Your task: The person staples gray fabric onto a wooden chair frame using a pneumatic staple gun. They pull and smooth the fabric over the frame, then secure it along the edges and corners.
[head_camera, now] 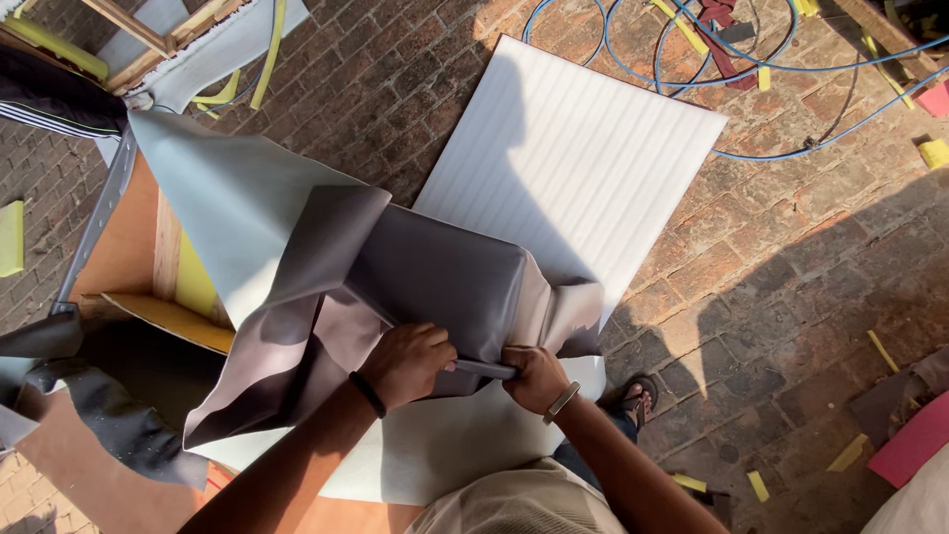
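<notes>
A grey leatherette sheet (435, 272) is wrapped over a block-shaped cushion in front of me, its pale backing (237, 208) folded outward to the left. My left hand (407, 361), with a dark band on the wrist, is closed on the sheet's lower edge. My right hand (534, 378), wearing a metal wristband, grips the same edge just to the right, where the material is pulled into a tight fold (484, 369) between both hands.
A white ribbed foam sheet (583, 148) lies on the brick floor (791, 257) beneath the cushion. A wooden frame (163, 247) with yellow foam stands at left. Blue hose (820, 138) coils at top right. Yellow foam scraps and a pink piece (914, 445) lie at right. My sandalled foot (638, 399) shows below.
</notes>
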